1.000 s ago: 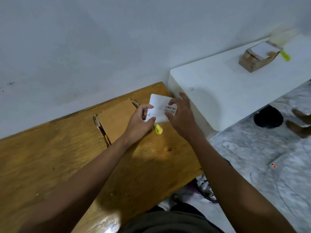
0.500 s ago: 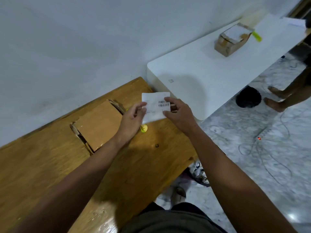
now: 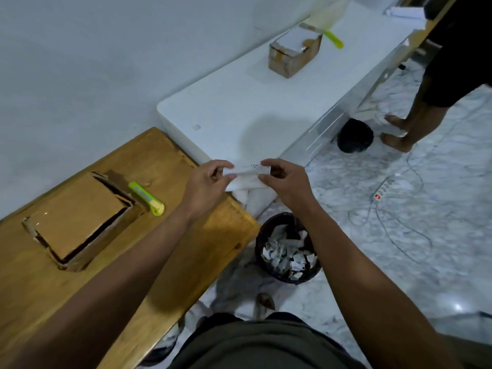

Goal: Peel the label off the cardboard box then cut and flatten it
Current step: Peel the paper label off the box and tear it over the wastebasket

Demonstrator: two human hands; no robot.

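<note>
A waste bin [image 3: 288, 249] of paper scraps stands on the floor; above it the left hand [image 3: 206, 186] and right hand [image 3: 286, 179] pinch the folded white label [image 3: 246, 177] between them. Left of the bin, on the wooden table [image 3: 186, 249], lie the green cutter [image 3: 146, 198] and, farther left, the cardboard box [image 3: 80, 219]

Black bin [image 3: 269, 230] of paper scraps; power strip [image 3: 383, 188] on floor

I've carried the label [image 3: 246, 176] away from the box, and between my left hand [image 3: 210, 182] and right hand [image 3: 286, 181] it is now folded.
</note>
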